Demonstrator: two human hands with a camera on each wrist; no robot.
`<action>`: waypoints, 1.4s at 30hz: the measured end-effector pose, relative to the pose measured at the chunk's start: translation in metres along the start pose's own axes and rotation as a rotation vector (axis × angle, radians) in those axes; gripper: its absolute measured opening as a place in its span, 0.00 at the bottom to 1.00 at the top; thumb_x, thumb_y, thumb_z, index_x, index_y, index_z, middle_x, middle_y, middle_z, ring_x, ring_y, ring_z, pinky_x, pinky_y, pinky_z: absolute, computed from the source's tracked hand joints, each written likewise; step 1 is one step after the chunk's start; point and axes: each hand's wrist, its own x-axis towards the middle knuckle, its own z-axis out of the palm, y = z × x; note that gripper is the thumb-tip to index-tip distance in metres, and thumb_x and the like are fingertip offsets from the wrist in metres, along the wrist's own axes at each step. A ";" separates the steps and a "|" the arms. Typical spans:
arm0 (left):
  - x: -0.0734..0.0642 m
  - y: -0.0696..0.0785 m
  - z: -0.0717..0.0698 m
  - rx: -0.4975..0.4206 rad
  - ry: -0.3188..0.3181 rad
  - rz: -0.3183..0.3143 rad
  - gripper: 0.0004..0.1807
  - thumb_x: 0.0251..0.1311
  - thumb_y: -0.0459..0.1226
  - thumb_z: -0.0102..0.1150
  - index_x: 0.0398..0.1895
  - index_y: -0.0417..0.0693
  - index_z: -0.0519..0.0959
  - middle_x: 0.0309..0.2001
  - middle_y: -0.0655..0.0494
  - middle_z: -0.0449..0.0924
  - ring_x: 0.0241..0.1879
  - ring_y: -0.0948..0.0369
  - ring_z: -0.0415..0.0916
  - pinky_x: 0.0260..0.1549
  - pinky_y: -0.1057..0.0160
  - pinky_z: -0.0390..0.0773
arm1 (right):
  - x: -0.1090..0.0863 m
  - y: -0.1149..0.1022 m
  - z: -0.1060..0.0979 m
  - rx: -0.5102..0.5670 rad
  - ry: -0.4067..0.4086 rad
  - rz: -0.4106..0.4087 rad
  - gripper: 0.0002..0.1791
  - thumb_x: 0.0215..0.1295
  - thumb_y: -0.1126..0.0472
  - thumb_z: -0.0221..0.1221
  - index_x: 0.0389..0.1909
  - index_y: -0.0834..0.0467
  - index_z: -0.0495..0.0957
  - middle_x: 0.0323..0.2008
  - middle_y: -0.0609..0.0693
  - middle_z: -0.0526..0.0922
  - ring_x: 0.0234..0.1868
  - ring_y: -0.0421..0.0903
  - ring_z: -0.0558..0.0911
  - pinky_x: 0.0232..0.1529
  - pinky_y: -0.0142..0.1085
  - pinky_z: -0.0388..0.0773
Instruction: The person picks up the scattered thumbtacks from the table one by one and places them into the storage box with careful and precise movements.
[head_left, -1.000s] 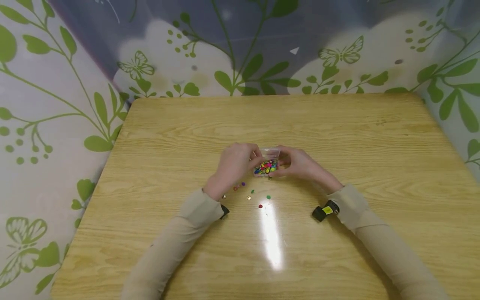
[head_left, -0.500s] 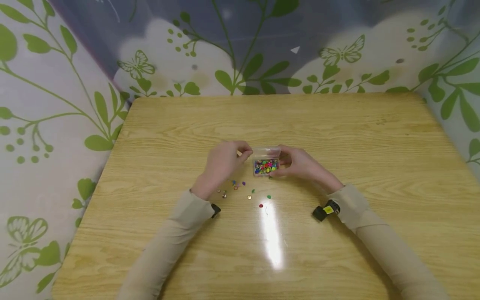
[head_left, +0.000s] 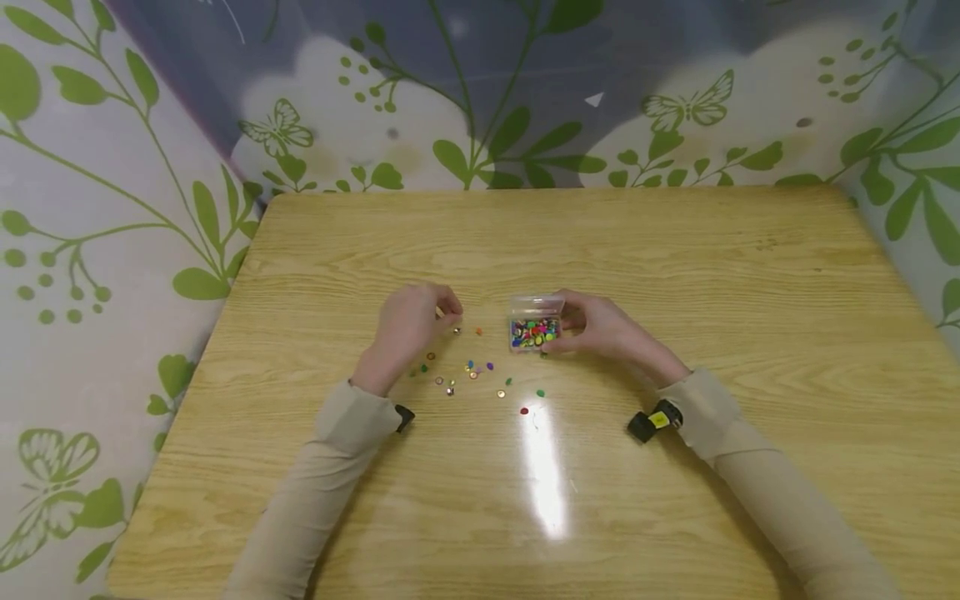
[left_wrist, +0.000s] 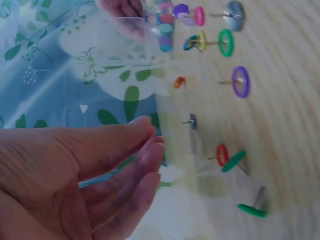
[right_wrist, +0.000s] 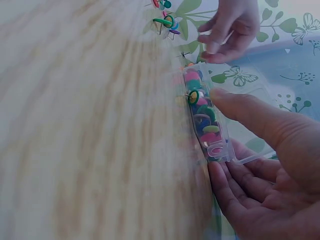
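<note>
Beige sleeves (head_left: 288, 500) lie nearest, over the wooden desk (head_left: 375, 242); beyond, colourful thumbtacks (head_left: 501, 394) lie scattered. Past them, the right hand (head_left: 602, 323) grips a clear, open box (head_left: 523, 350) filled with more, while the left hand (head_left: 411, 318), fingers (left_wrist: 135, 203) loosely bent, hovers near a silver thumbtack (left_wrist: 193, 121). Behind rises a leaf-patterned wall (head_left: 420, 108).

On the table (head_left: 675, 250), scattered thumbtacks (head_left: 473, 375) lie left of and in front of a box (right_wrist: 223, 131) holding more thumbtacks (head_left: 534, 333).

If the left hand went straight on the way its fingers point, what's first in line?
Most likely the silver thumbtack just ahead of the left hand, though depth is hard to judge.
</note>
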 end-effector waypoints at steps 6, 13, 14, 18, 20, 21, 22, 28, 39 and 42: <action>0.002 -0.007 0.008 0.050 -0.096 -0.051 0.04 0.63 0.40 0.69 0.34 0.50 0.85 0.33 0.56 0.86 0.32 0.58 0.79 0.31 0.61 0.76 | 0.000 0.001 0.002 0.016 -0.007 0.000 0.38 0.54 0.61 0.76 0.66 0.59 0.72 0.53 0.60 0.82 0.54 0.57 0.84 0.57 0.48 0.80; 0.003 -0.010 0.013 0.069 -0.085 -0.043 0.05 0.66 0.38 0.66 0.35 0.46 0.85 0.32 0.54 0.85 0.27 0.60 0.76 0.27 0.64 0.74 | 0.001 0.002 0.002 0.009 -0.007 -0.005 0.38 0.54 0.60 0.76 0.65 0.59 0.72 0.53 0.60 0.83 0.53 0.56 0.84 0.57 0.49 0.79; 0.003 -0.010 0.013 0.059 -0.075 -0.046 0.05 0.66 0.38 0.65 0.35 0.45 0.85 0.32 0.53 0.85 0.26 0.60 0.75 0.26 0.64 0.73 | 0.001 0.003 0.002 0.006 -0.007 -0.006 0.38 0.54 0.60 0.76 0.65 0.59 0.72 0.53 0.60 0.83 0.53 0.56 0.84 0.58 0.49 0.79; 0.002 -0.010 0.010 0.035 -0.032 -0.065 0.05 0.68 0.36 0.61 0.38 0.43 0.83 0.33 0.51 0.86 0.21 0.61 0.72 0.20 0.66 0.70 | 0.000 0.002 0.000 0.005 -0.005 -0.002 0.38 0.54 0.59 0.76 0.66 0.59 0.72 0.53 0.61 0.82 0.53 0.56 0.83 0.58 0.49 0.79; 0.001 -0.009 0.009 0.032 -0.014 -0.069 0.04 0.68 0.36 0.61 0.38 0.44 0.83 0.34 0.51 0.86 0.22 0.60 0.75 0.21 0.66 0.72 | 0.000 0.001 0.000 0.006 -0.004 0.005 0.38 0.54 0.60 0.76 0.66 0.59 0.72 0.53 0.60 0.83 0.53 0.56 0.83 0.58 0.49 0.79; 0.001 -0.009 0.008 0.032 -0.006 -0.068 0.04 0.68 0.36 0.62 0.38 0.44 0.83 0.35 0.51 0.87 0.24 0.60 0.77 0.22 0.66 0.73 | -0.001 0.001 -0.001 0.009 -0.005 0.007 0.38 0.54 0.60 0.76 0.66 0.59 0.72 0.53 0.61 0.83 0.54 0.56 0.83 0.58 0.49 0.79; 0.001 -0.009 0.008 0.031 0.001 -0.066 0.04 0.67 0.36 0.63 0.39 0.45 0.83 0.36 0.51 0.87 0.26 0.59 0.79 0.23 0.65 0.74 | -0.001 0.001 -0.001 0.010 -0.006 0.008 0.38 0.54 0.60 0.76 0.66 0.59 0.71 0.53 0.61 0.82 0.54 0.56 0.83 0.58 0.49 0.79; 0.002 -0.002 0.010 -0.028 0.004 -0.019 0.06 0.63 0.38 0.69 0.40 0.48 0.84 0.39 0.55 0.88 0.36 0.58 0.85 0.30 0.61 0.81 | -0.001 0.001 -0.001 0.003 -0.008 0.006 0.38 0.55 0.59 0.76 0.66 0.58 0.72 0.53 0.60 0.82 0.54 0.56 0.83 0.58 0.49 0.79; 0.006 0.037 0.016 -0.033 -0.079 0.142 0.02 0.63 0.40 0.70 0.37 0.54 0.86 0.38 0.60 0.89 0.37 0.63 0.85 0.34 0.62 0.80 | 0.000 0.001 0.000 0.024 -0.003 -0.008 0.36 0.55 0.61 0.76 0.64 0.58 0.73 0.52 0.60 0.83 0.52 0.55 0.84 0.55 0.47 0.81; 0.008 0.044 0.022 -0.006 -0.094 0.156 0.03 0.63 0.42 0.69 0.36 0.56 0.86 0.38 0.61 0.89 0.36 0.64 0.85 0.29 0.66 0.77 | 0.001 0.001 0.000 0.036 -0.010 -0.020 0.36 0.55 0.62 0.75 0.65 0.59 0.73 0.53 0.60 0.83 0.52 0.55 0.85 0.54 0.46 0.82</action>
